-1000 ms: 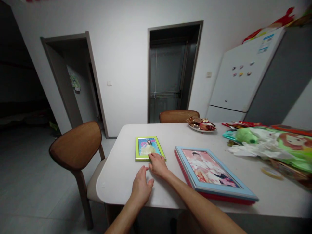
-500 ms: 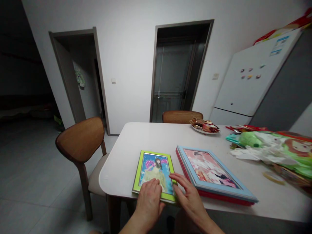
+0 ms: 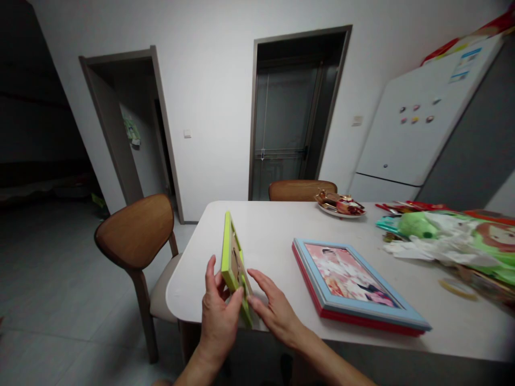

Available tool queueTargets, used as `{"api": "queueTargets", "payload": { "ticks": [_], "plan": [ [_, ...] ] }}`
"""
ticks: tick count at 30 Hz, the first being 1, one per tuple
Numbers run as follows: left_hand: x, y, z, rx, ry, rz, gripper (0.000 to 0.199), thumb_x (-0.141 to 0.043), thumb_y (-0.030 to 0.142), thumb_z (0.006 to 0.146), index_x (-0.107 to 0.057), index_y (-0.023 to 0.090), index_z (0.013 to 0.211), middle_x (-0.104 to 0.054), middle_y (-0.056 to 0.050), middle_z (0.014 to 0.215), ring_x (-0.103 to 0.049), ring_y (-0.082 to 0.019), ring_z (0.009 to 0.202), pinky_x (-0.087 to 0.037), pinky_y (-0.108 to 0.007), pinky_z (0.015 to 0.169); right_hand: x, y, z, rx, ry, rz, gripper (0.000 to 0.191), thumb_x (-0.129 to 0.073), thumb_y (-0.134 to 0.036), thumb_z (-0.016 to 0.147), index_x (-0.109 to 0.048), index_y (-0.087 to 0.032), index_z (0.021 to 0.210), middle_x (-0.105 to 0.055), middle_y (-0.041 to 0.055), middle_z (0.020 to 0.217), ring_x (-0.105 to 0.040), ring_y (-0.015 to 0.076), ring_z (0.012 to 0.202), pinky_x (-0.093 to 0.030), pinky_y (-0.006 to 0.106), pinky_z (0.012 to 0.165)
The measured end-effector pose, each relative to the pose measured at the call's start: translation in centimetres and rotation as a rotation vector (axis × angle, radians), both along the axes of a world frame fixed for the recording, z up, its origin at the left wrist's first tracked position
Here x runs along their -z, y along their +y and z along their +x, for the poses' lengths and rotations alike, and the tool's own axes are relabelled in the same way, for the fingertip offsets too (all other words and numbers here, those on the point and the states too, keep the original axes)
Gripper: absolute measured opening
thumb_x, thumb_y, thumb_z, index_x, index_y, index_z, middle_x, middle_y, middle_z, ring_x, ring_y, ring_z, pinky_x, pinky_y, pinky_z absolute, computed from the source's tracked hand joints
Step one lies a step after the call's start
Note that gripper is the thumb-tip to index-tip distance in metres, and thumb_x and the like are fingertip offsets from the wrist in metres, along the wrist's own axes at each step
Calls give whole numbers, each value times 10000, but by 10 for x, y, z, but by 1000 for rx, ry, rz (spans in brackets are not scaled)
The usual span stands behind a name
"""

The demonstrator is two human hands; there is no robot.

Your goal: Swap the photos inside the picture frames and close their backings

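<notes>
A green picture frame (image 3: 235, 262) stands on its edge near the front left of the white table, its brown back turned to the right. My left hand (image 3: 220, 311) grips it, with the thumb on the back side and the fingers behind the green border. My right hand (image 3: 276, 308) has its fingers spread, with fingertips at the right side of the frame near its lower part. To the right lies a stack of larger frames (image 3: 362, 279), a light blue one with a pink picture on top and red edges beneath. The green frame's picture side is hidden.
A plate of small items (image 3: 341, 206) sits at the table's far edge. Green and white wrappings (image 3: 446, 236) and a tape roll (image 3: 457, 288) lie on the right. Wooden chairs stand at the left (image 3: 139, 230) and behind the table (image 3: 301, 190).
The green frame was lying flat with its picture up; now it is tilted up on edge. My left hand has moved left and taken hold of it. My right hand has shifted left.
</notes>
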State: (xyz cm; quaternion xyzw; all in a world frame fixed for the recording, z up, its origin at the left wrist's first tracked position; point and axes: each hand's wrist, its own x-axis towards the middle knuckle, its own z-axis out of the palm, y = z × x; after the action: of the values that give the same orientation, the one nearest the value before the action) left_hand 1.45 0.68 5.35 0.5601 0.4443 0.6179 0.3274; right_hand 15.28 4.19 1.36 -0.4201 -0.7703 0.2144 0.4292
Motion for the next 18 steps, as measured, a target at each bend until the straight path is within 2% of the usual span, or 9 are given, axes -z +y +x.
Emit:
{"api": "queueTargets", "payload": {
  "ticks": [2,5,9,12,15,18],
  "plan": [
    [4,2,-10,-21,-39,-17,709,-515,218,722,-96,211,1293,-531,-70,1144,-533,-174,1008,-429,-291,853,4,3,-5,-21,-75,5,511,-477,-380,750,-409,-189,1218,-448,104,1237,-390,210,1144,-316,411,961],
    [17,6,-28,-83,11,-88,679,-546,246,685,-194,190,1263,-499,-72,1189,-499,-182,1054,-403,-284,885,6,5,-5,1,-174,13,472,-482,-350,751,-448,-169,1185,-485,113,1189,-422,212,1100,-342,398,934],
    [38,7,-47,-148,234,-216,607,-581,267,653,-331,159,1195,-520,-88,1164,-477,-214,1075,-364,-340,918,5,1,4,71,-318,71,348,-469,-297,756,-541,-183,1077,-537,106,1085,-467,221,1001,-385,393,855],
    [51,3,-50,-182,403,-276,586,-590,272,640,-379,141,1171,-532,-104,1146,-465,-243,1086,-350,-377,922,4,-3,9,94,-400,108,300,-460,-272,754,-560,-213,1031,-543,95,1054,-474,221,955,-405,381,794],
    [62,0,-48,-236,569,-250,568,-586,286,640,-413,126,1156,-500,-129,1187,-415,-267,1132,-290,-424,964,1,-10,11,95,-455,112,290,-444,-254,759,-552,-226,1026,-538,89,1040,-470,216,937,-410,360,762],
    [70,-3,-46,-203,710,-148,497,-554,280,675,-440,143,1139,-458,-127,1237,-389,-245,1159,-241,-444,994,-3,-18,12,100,-515,102,279,-431,-256,766,-552,-233,1016,-538,86,1015,-467,216,920,-405,354,750]
  ]
}}
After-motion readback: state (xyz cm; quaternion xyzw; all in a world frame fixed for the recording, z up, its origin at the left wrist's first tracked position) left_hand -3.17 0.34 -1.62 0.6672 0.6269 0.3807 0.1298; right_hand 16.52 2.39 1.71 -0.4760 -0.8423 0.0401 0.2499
